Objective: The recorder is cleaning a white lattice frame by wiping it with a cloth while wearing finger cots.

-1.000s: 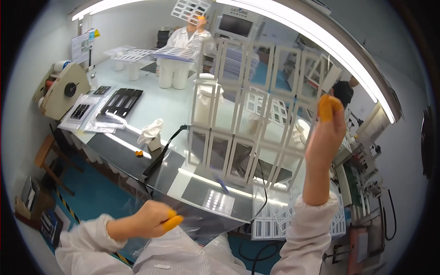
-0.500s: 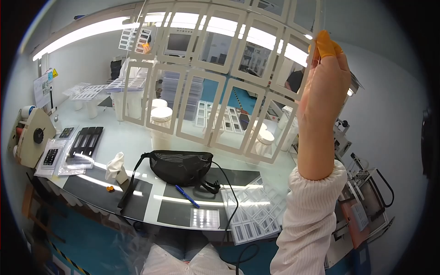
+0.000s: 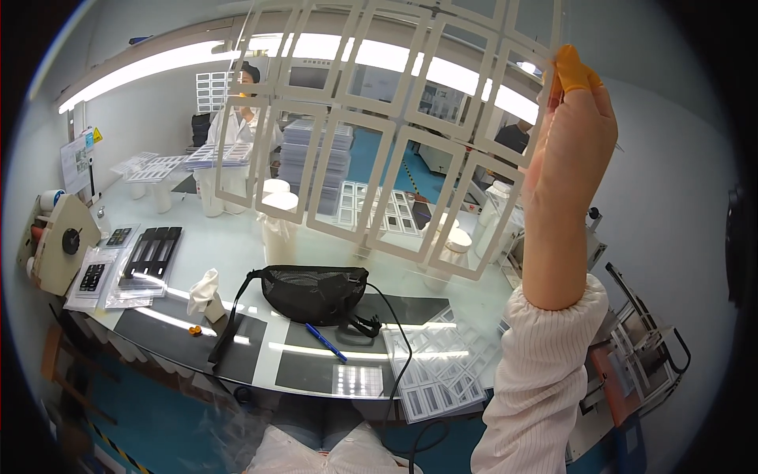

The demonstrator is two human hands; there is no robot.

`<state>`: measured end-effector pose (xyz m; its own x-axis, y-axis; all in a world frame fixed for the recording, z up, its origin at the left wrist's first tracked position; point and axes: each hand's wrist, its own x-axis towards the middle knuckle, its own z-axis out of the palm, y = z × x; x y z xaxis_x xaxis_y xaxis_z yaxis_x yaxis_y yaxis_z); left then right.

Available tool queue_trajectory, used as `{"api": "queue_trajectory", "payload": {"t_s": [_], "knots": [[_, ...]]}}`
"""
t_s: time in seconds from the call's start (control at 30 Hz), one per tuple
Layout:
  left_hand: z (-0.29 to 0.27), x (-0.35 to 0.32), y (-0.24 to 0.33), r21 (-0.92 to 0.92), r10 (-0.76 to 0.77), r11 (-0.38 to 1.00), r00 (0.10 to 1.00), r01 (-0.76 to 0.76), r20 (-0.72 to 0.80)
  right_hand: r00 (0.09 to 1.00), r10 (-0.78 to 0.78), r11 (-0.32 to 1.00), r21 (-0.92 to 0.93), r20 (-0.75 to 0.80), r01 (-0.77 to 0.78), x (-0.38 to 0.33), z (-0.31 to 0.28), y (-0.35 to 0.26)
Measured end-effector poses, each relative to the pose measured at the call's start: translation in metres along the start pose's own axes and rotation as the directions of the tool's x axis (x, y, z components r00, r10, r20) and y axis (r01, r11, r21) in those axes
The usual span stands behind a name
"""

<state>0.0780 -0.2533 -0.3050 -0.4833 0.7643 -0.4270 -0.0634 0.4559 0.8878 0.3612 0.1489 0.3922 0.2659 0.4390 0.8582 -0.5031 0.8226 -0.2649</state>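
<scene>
White and thin, a flat sheet of die-cut rectangular frames point(image 3: 371, 150) hangs raised in front of the camera, filling the upper middle of the view, with the room showing through its open windows. The right hand point(image 3: 570, 142) holds it by its right edge near the top corner, the arm lifted upright from a white ribbed sleeve point(image 3: 537, 379); the thumb and forefinger, one capped with an orange finger cot point(image 3: 570, 67), are pinched together on the sheet's edge. The left hand is out of the picture. Below the sheet lies a pale glossy workbench point(image 3: 237, 253). At its middle sits a black mesh pouch with a strap point(image 3: 312, 291), and just in front of the pouch lies a blue pen point(image 3: 325, 341). To the right of the pen, at the bench's near edge, rests a flat pile of similar white frame sheets point(image 3: 438, 367), with a black cable running over its left side. A crumpled white glove point(image 3: 204, 291) sits left of the pouch, and farther left lie black slotted trays point(image 3: 154, 251) on clear bags, beside a beige tape dispenser with a black hub point(image 3: 67, 245). White cylindrical containers point(image 3: 276, 207) stand farther back on the bench. At the far end another person in white point(image 3: 246, 118) works beside a tall stack of sheets point(image 3: 316, 154).
</scene>
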Motion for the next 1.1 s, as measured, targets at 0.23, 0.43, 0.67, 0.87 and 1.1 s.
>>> {"api": "queue_trajectory", "payload": {"t_s": [0.23, 0.43, 0.67, 0.87, 1.1], "knots": [[0.017, -0.030, -0.013, 0.202, -0.029, 0.979, 0.996, 0.011, 0.088, 0.998, 0.060, 0.998, 0.023, 0.015, -0.061, 0.002, -0.016, 0.001], [0.046, -0.052, -0.024, 0.330, -0.067, 0.944, 0.982, 0.005, 0.175, 0.993, 0.121, 0.992, 0.024, -0.013, -0.121, 0.002, -0.023, 0.003], [0.075, -0.061, -0.014, 0.480, -0.108, 0.876, 0.954, -0.042, 0.281, 0.988, 0.143, 0.976, 0.156, 0.060, -0.151, 0.000, -0.033, 0.017], [0.078, -0.060, 0.013, 0.633, -0.185, 0.764, 0.897, -0.125, 0.400, 0.979, 0.195, 0.957, 0.210, 0.054, -0.202, -0.001, -0.041, 0.024], [0.069, -0.073, 0.060, 0.772, -0.327, 0.583, 0.798, -0.251, 0.507, 0.972, 0.235, 0.952, 0.207, -0.012, -0.227, -0.001, -0.044, 0.024]]}}
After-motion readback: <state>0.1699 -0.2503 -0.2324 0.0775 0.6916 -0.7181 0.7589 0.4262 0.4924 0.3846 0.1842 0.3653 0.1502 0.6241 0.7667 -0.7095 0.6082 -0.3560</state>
